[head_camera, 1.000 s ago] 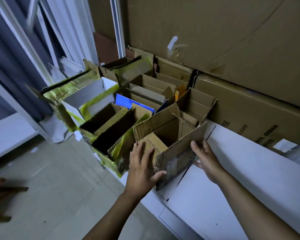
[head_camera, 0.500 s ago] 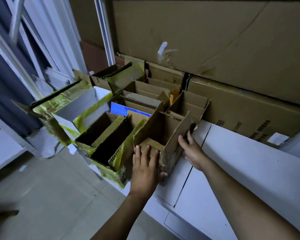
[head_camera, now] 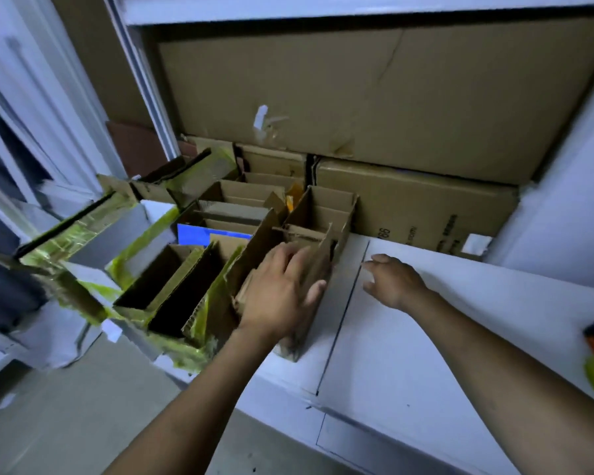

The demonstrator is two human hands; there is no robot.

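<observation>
— Where?
— Narrow brown open-topped cardboard box [head_camera: 324, 257]: near right end of the row, on white ledge [head_camera: 426, 337]. Creased, walls close together.
— Hands?
— Two. Left hand [head_camera: 282, 289] flat on top, fingers spread, thumb against right wall. Right hand [head_camera: 391, 279] just right, not touching, loosely curled, holding nothing.
— Beyond?
— One blue sheet [head_camera: 196, 234] far left; one printed brown carton [head_camera: 408, 207] behind.

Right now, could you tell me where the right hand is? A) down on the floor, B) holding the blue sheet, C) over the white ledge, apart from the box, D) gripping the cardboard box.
C: the right hand is over the white ledge, with a gap between it and the cardboard box, which only the left hand touches.
</observation>
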